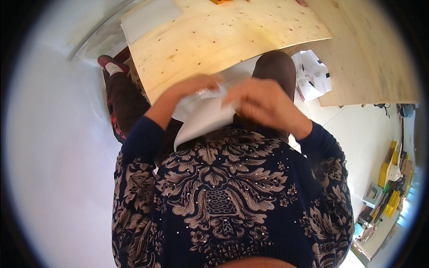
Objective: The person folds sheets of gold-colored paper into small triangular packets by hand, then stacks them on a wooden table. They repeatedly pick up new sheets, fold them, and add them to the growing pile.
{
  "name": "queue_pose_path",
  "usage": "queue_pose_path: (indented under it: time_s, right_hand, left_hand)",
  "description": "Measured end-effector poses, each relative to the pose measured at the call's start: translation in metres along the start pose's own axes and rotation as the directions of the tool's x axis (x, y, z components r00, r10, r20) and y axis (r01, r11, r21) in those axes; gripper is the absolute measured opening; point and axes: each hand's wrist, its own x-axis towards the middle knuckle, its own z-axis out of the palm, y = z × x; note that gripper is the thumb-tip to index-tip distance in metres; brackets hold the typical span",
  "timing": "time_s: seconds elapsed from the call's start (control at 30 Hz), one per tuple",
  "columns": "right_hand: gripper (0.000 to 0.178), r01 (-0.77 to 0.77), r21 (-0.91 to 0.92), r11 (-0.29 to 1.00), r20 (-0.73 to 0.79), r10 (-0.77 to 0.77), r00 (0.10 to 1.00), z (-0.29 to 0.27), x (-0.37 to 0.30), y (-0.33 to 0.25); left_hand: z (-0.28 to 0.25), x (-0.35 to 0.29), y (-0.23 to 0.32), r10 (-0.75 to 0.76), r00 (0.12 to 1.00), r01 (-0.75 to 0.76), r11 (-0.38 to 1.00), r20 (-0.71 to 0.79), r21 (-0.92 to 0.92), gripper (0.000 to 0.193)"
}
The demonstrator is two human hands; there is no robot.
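Note:
A white sheet (206,117), probably paper, hangs curved between my hands above my lap. My left hand (191,87) is closed at its upper left edge, fingertips pressed together beside a small pale, glossy part. At its right edge my right hand (263,102) is curled, the fingers bent round the sheet's upper corner. Both hands are smeared by motion, the right one more. The sheet's lower edge lies against the front of my dark patterned sweater (219,192).
A light wooden table (214,38) stands ahead, with a pale sheet (149,20) at its far left. A white printed bag (313,76) stands by my right knee (275,67). Yellow items (392,204) and a grey stool (372,195) are at far right.

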Motion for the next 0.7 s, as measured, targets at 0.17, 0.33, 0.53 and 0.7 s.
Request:
queue_pose_path:
  time_s: [0.17, 0.33, 0.53, 0.7]
  right_hand:
    - [0.019, -0.411, 0.395, 0.822, -0.258, 0.529, 0.809, -0.007, 0.051, 0.078]
    - [0.016, -0.348, 0.478, 0.807, -0.262, 0.508, 0.82, -0.002, 0.119, 0.12]
    - [0.017, -0.221, 0.724, 0.653, -0.213, 0.517, 0.829, 0.001, 0.178, 0.133]
    - [0.041, -0.565, 0.039, 0.824, -0.059, 0.566, 0.822, -0.023, 0.22, 0.154]
  left_hand:
    - [-0.056, -0.108, 0.02, 0.184, 0.886, -0.303, 0.924, -0.425, -0.232, 0.07]
    - [-0.05, -0.157, 0.028, 0.251, 0.823, -0.354, 0.928, -0.51, -0.115, 0.089]
    - [-0.053, -0.127, 0.0, 0.247, 0.533, -0.122, 0.969, -0.809, 0.216, 0.086]
    - [-0.114, -0.115, 0.004, 0.235, 0.228, 0.209, 0.936, -0.945, 0.283, 0.027]
